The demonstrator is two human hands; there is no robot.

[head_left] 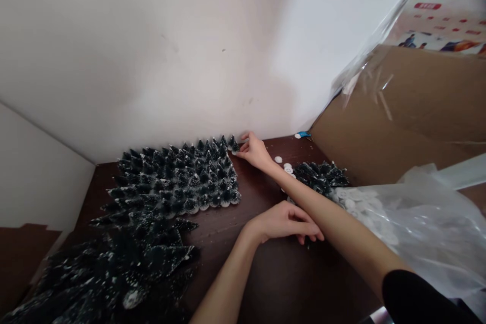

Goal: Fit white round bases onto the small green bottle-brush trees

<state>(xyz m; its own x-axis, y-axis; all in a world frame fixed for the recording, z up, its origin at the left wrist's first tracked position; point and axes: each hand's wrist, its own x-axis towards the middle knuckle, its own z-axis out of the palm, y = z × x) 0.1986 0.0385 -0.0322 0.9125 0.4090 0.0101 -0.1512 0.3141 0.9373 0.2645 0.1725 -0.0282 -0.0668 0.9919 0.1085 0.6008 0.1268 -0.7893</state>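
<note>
White wall (182, 61) backs your table (251, 185). Small trees (203, 178) stand in rows leftmost; your right hand (255, 153), fingers slightly parted, meets the end tree (235, 146). Your left hand (285, 223) curls by your right forearm (322, 202); whether either grips anything, I can't tell. Rightward lie discs (288, 168), loose trees (317, 177), a bag (436, 233).

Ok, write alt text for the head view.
The right hand touches a small snow-flecked tree beside rows of similar trees on a dark table. The left hand is by the right forearm; white discs lie to the right.
</note>
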